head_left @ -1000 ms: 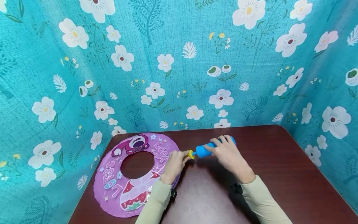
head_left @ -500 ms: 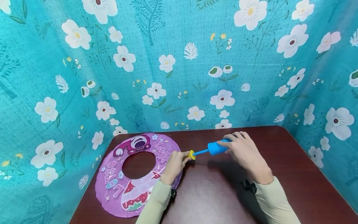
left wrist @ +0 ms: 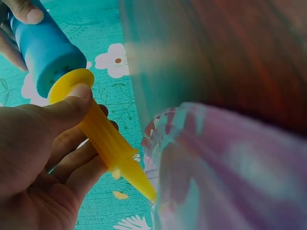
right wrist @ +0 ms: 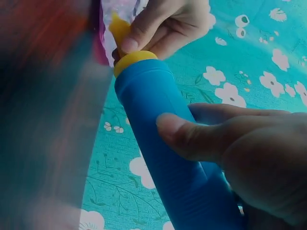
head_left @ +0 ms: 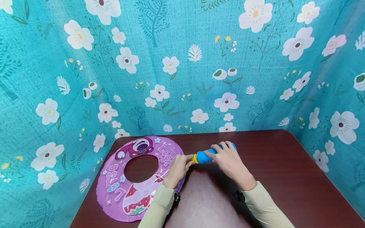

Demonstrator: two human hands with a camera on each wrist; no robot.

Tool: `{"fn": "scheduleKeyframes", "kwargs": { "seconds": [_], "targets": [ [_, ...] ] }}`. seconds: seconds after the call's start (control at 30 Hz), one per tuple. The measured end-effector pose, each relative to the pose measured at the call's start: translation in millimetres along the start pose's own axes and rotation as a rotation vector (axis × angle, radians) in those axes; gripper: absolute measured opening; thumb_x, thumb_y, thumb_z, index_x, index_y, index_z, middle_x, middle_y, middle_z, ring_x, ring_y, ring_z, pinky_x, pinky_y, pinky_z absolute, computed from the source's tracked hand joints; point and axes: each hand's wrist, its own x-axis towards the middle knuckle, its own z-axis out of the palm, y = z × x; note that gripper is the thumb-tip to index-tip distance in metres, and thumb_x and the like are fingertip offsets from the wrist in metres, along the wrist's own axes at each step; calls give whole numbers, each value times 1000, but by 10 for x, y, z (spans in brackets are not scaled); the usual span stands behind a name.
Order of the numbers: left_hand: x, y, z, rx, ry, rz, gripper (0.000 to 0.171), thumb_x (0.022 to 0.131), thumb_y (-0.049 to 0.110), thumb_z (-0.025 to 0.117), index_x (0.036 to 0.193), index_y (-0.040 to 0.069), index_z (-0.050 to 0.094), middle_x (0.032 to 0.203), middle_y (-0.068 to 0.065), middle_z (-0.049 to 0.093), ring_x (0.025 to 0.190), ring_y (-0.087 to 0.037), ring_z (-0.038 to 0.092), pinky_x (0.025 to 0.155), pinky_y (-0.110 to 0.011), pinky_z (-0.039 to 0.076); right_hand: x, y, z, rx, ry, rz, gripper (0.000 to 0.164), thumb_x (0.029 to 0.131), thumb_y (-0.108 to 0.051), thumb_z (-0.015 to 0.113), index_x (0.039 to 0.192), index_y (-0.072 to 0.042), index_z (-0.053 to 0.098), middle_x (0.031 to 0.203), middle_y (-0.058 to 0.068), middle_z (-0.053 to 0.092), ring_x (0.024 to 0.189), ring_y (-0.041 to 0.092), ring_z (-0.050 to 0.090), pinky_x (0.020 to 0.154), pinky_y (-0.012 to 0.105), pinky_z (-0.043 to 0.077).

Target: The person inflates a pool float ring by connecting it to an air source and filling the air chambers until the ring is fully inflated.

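Observation:
A hand pump with a blue barrel (head_left: 204,156) and a yellow nozzle (left wrist: 103,134) lies level between the two hands in the head view. My left hand (head_left: 177,167) pinches the nozzle just below its round flange, thumb on top. In the left wrist view the nozzle's tapered tip meets the clear plastic at the edge of a pink swim ring (head_left: 104,186). My right hand (head_left: 229,163) wraps round the blue barrel, its thumb along the side in the right wrist view. The barrel's front end sits close against the yellow flange, with hardly any blue rod showing.
The swim ring, printed with a cartoon and strawberries, lies flat on the left of a dark red-brown table (head_left: 288,167). A teal flowered curtain (head_left: 182,69) hangs behind the table and along both sides.
My right hand pulled the blue barrel back to the right, baring the thin rod, then pushed it left against the yellow flange. The left hand and swim ring stayed nearly in place.

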Motion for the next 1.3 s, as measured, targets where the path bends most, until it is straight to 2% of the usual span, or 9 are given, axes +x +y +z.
{"fn": "scheduleKeyframes", "kwargs": {
  "seconds": [0.1,0.23,0.4,0.53,0.7,0.8,0.9,1.07,1.3],
  "targets": [
    [-10,9,5,-5,-14,-15,17,98,20,77,113,12,82,98,-2,82,79,-11,70,78,-28,61,-19,80,-22,4,-3,-20,52,81,-31,95,130,-28,78,121,10,74,107,35,65,98,55,52],
    [-30,17,8,-4,-31,-33,17,101,21,74,113,12,82,98,-1,82,79,-10,69,77,-27,61,-110,306,-164,-1,-2,-16,57,77,-30,98,130,-25,77,119,10,75,107,36,66,97,54,52],
    [-33,6,14,0,-13,-31,15,99,20,74,110,13,82,97,0,82,79,-10,69,77,-27,62,-198,516,-300,-9,17,-12,60,72,-27,101,128,-22,78,118,10,76,107,36,67,95,54,53],
    [-24,19,31,34,-10,-2,11,99,21,75,105,14,81,93,1,81,76,-11,69,75,-28,61,-167,458,-206,-20,-2,-57,56,76,-31,98,128,-21,78,118,10,77,105,35,68,91,53,54],
    [-11,60,38,48,-8,15,9,100,21,74,99,14,80,86,1,78,72,-12,68,71,-29,60,-80,243,12,-34,-7,-83,54,81,-35,95,130,-21,76,120,11,76,105,35,67,92,54,55],
    [15,52,42,45,4,32,8,99,21,76,100,13,79,84,0,77,72,-13,68,70,-31,59,-32,149,103,-27,13,-100,56,81,-34,95,132,-21,75,122,11,75,105,36,66,93,54,55],
    [34,23,51,30,10,40,9,99,19,77,104,13,80,86,1,78,73,-13,68,72,-31,59,-14,157,123,-36,27,-126,57,81,-34,95,133,-21,75,122,11,75,105,35,66,92,53,56],
    [0,-1,31,10,1,9,11,100,21,75,106,14,81,91,2,80,77,-11,70,75,-30,61,-64,383,-72,-55,19,-142,57,79,-37,95,131,-23,76,119,9,77,105,33,70,91,50,58],
    [1,-2,-5,9,33,29,9,99,20,75,102,13,81,89,0,80,74,-15,69,71,-32,60,-150,721,-399,-71,60,-161,60,73,-32,99,128,-22,77,115,10,78,102,34,71,88,51,59]
  ]
}}
